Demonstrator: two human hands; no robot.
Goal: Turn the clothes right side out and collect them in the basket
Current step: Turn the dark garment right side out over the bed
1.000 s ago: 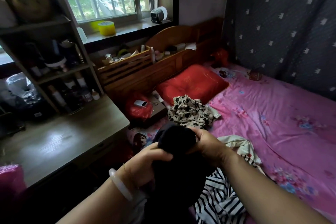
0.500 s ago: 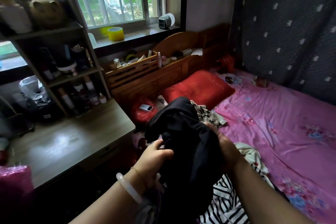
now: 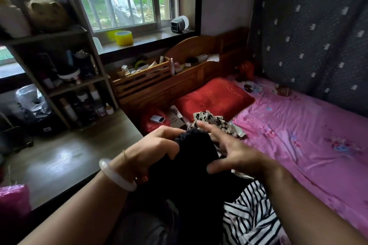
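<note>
Holding the black garment up over the near edge of the bed, the left hand keeps its grip curled into the cloth. The right hand (fingers splayed, slightly blurred) grips nothing, its thumb against the fabric. A striped garment lies below.

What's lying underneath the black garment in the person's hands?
A black-and-white striped garment shows beneath the black garment, lying on the pink bedsheet. How much of it, and whatever else lies under the dark cloth, is covered and cannot be seen.
</note>
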